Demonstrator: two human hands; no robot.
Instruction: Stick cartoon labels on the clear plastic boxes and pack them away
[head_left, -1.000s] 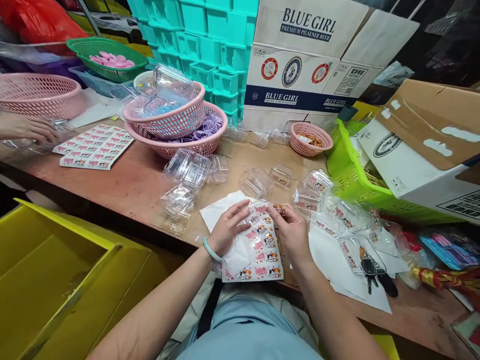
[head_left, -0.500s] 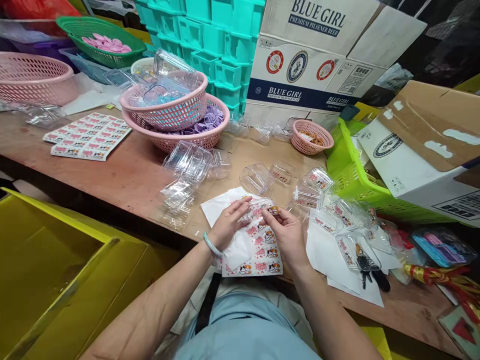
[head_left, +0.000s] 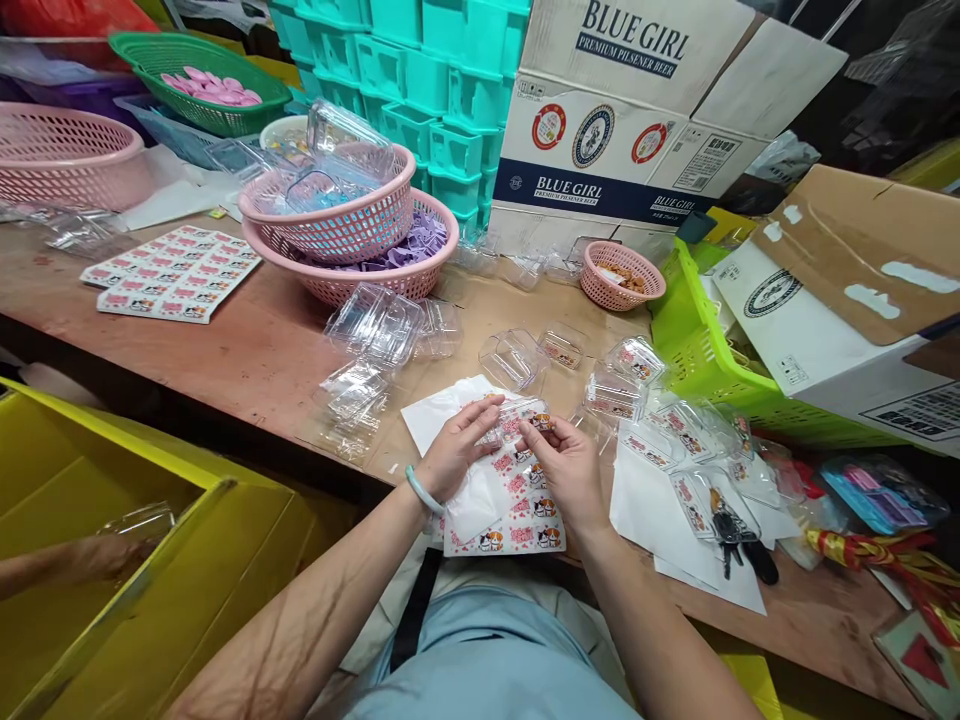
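Over a sheet of cat-and-dog stickers (head_left: 536, 535) at the table's front edge, my two hands meet at a clear plastic box (head_left: 514, 408). My left hand (head_left: 459, 450), with a pale bangle at the wrist, has its fingers closed along the box's left side. A printed sticker (head_left: 541, 424) is pinched between the thumb and fingertips of my right hand (head_left: 570, 465), against the box. White backing paper (head_left: 476, 500) lies under my left hand. To the right, several clear boxes with stickers (head_left: 616, 392) are spread on the table and on white sheets (head_left: 637, 500).
Pink baskets (head_left: 330, 230) hold blue and purple pieces. Clear boxes (head_left: 379, 325) are piled at left, near more sticker sheets (head_left: 180, 275). A green crate (head_left: 705, 340) and cartons (head_left: 592, 150) stand behind. Another person's hand (head_left: 112, 557) reaches into a yellow bin (head_left: 247, 530).
Another person's hand has come into the yellow bin at the left, by a clear plastic box. My right hand has shifted slightly left; my left hand has stayed in place.
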